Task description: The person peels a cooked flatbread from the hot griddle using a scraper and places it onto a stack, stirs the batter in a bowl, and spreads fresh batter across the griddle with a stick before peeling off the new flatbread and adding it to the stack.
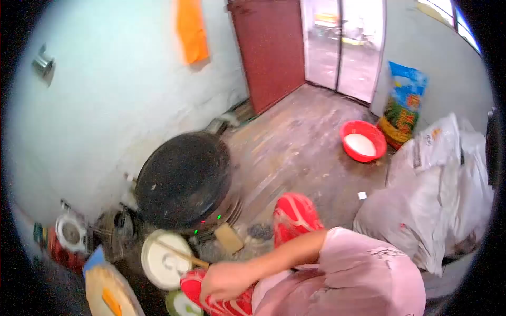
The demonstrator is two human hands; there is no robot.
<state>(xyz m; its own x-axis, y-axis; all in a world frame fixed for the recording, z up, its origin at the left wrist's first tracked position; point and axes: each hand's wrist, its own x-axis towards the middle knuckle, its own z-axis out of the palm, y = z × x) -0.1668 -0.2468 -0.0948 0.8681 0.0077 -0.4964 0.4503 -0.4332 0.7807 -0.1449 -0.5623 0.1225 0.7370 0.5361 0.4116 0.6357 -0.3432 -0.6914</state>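
Note:
From a pink sleeve, my right hand (226,282) reaches left and down over a red shoe (192,284). Its fingers are curled and slightly blurred, around the near end of a thin wooden stick (182,254). The stick's far end lies over a round white container (161,268). A green-rimmed bowl (182,305) is partly hidden below the hand. Beyond the stick, a large black wok (182,181) sits on a base with small green and red lights. My left hand is out of view.
A tan block (228,238) lies beside the wok's base. At lower left is a round wooden board (110,292) with an orange object. A red basin (363,141) with white contents, a printed sack (403,105) and white bags (421,205) stand at right. An open doorway is behind.

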